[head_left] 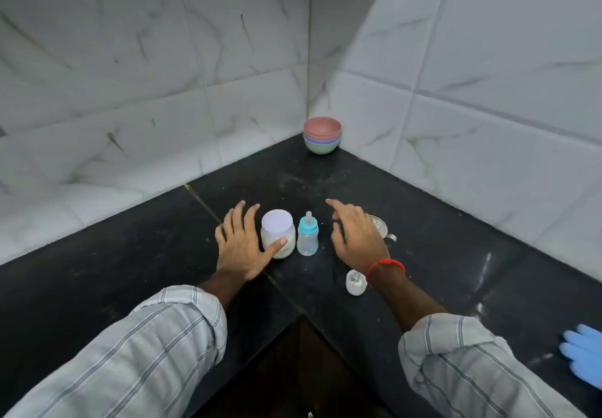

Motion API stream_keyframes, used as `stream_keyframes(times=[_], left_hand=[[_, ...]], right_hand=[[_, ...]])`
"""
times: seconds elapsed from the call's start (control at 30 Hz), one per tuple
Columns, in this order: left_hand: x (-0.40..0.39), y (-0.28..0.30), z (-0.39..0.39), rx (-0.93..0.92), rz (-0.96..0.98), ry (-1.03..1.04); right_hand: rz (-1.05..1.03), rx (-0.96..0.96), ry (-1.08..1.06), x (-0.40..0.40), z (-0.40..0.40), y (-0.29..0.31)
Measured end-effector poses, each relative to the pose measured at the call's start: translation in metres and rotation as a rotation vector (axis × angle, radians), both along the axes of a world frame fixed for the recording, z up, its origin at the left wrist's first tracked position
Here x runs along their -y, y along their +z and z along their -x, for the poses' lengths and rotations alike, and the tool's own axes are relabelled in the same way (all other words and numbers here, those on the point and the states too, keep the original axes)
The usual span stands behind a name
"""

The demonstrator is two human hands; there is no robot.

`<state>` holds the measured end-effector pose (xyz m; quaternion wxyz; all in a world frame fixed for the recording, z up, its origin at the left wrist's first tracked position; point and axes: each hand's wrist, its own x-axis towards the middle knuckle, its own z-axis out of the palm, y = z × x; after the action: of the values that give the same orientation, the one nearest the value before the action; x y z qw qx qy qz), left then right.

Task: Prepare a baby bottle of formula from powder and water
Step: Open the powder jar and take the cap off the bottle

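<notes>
A clear jar of white powder (pixel 278 234) with a pale lilac lid stands upright on the black counter (pixel 136 254). Right beside it stands a small baby bottle (pixel 307 236) with a blue collar and clear teat. My left hand (pixel 242 243) lies just left of the jar, fingers spread, its thumb touching the jar's front. My right hand (pixel 356 236) hovers to the right of the bottle with fingers extended, holding nothing. A steel cup (pixel 381 227) is partly hidden behind my right hand. A small clear cap (pixel 356 282) lies near my right wrist.
A stack of coloured bowls (pixel 322 135) sits in the far corner where the tiled walls meet. A blue-gloved hand (pixel 584 352) shows at the right edge. The counter is L-shaped, with its inner edge near my arms.
</notes>
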<state>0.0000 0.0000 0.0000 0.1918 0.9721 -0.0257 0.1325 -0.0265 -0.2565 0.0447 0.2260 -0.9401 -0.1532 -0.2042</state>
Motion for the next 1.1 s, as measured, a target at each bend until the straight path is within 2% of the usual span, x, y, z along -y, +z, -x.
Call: stream_keyframes(times=[0.1, 0.23, 0.37, 0.5, 0.87, 1.03, 1.1], left_hand=[[-0.004, -0.009, -0.006, -0.105, 0.051, 0.000], [-0.001, -0.022, -0.017, -0.227, 0.239, -0.004], [0.008, -0.038, -0.025, -0.310, 0.407, 0.029], [0.016, -0.050, -0.034, -0.368, 0.448, 0.028], [-0.003, -0.060, -0.019, -0.301, 0.487, 0.071], [-0.013, -0.059, 0.002, -0.265, 0.441, -0.044], [-0.014, -0.057, 0.010, -0.253, 0.472, -0.109]], right_hand=[[-0.065, -0.020, -0.024, -0.006, -0.006, -0.001], [-0.105, -0.156, -0.043, -0.018, -0.007, -0.005], [-0.067, -0.310, -0.045, -0.034, -0.007, -0.015], [-0.041, -0.410, -0.015, -0.050, -0.009, -0.021], [-0.046, -0.447, -0.046, -0.081, -0.014, -0.023], [0.076, -0.415, -0.114, -0.111, -0.013, -0.025], [0.196, -0.358, -0.158, -0.123, -0.014, -0.030]])
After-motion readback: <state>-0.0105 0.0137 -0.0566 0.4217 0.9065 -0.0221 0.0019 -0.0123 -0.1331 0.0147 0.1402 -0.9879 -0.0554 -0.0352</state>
